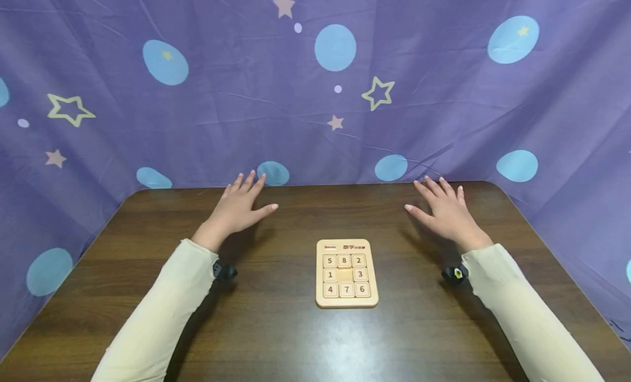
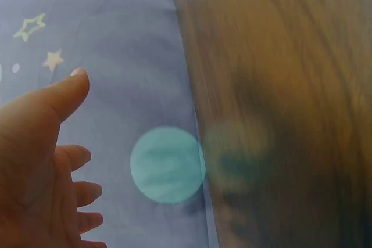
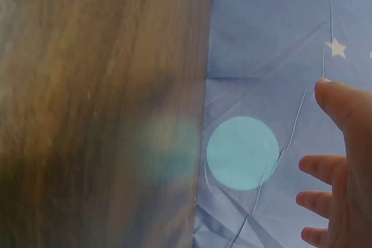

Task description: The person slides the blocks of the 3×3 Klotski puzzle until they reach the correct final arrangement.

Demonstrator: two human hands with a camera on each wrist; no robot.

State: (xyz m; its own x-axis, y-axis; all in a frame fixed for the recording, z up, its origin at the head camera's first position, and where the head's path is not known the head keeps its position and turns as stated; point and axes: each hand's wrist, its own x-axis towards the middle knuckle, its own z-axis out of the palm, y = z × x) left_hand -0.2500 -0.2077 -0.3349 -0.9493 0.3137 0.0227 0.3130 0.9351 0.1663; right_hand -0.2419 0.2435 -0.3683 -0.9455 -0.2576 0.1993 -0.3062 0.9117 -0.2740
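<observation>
A pale sliding number puzzle (image 1: 346, 302) lies flat on the wooden table, between and nearer than both hands. Its tiles read 5 8 2 on top, 1, a gap and 3 in the middle, 4 7 6 below. To its left, my left hand (image 1: 235, 209) is held over the far part of the table with fingers spread and nothing in it. On the other side, my right hand (image 1: 447, 213) mirrors that pose, thumb pointing inward, holding nothing. Each wrist view shows its own hand, the left one (image 2: 35, 166) and the right one (image 3: 343, 161), with thumb and fingers apart.
A brown wood-grain table (image 1: 276, 338) with rounded far corners fills the lower view. Behind it hangs a purple curtain (image 1: 236, 108) with blue dots and stars, right at the table's far edge. A small dark wrist camera (image 1: 225, 272) sits under the left cuff, another (image 1: 454, 273) under the right.
</observation>
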